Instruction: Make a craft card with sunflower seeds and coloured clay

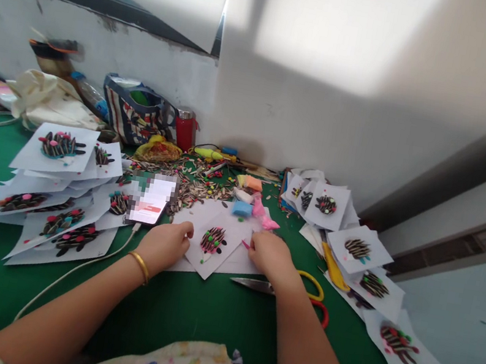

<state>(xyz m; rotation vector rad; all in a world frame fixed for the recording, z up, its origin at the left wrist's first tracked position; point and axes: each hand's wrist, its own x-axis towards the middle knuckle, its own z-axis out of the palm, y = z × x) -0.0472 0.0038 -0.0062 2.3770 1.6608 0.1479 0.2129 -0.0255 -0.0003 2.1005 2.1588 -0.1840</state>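
A white paper card (230, 239) lies in front of me with a hedgehog-like figure (213, 240) of striped sunflower seeds, green and pink dots and a pale pointed face. Other white paper lies under it. At the card's left, my left hand (167, 246) is closed, its fingertips curled together; whatever they may hold is hidden. My right hand (269, 252) is closed at the right side, with a thin pink pointed thing (245, 244) sticking out from its fingers. Blue clay (242, 209) and pink clay (264, 213) sit just beyond the card. Scissors (254, 284) lie partly beneath my right forearm.
Finished-looking seed cards are stacked at left (51, 175) and right (359, 251). A phone (151, 201) with a white cable (84, 264) stands left of the card. Loose seeds (195, 186), a striped bag (131, 110) and a red flask (185, 130) are along the wall. A yellow-handled cutter (335, 266) lies right.
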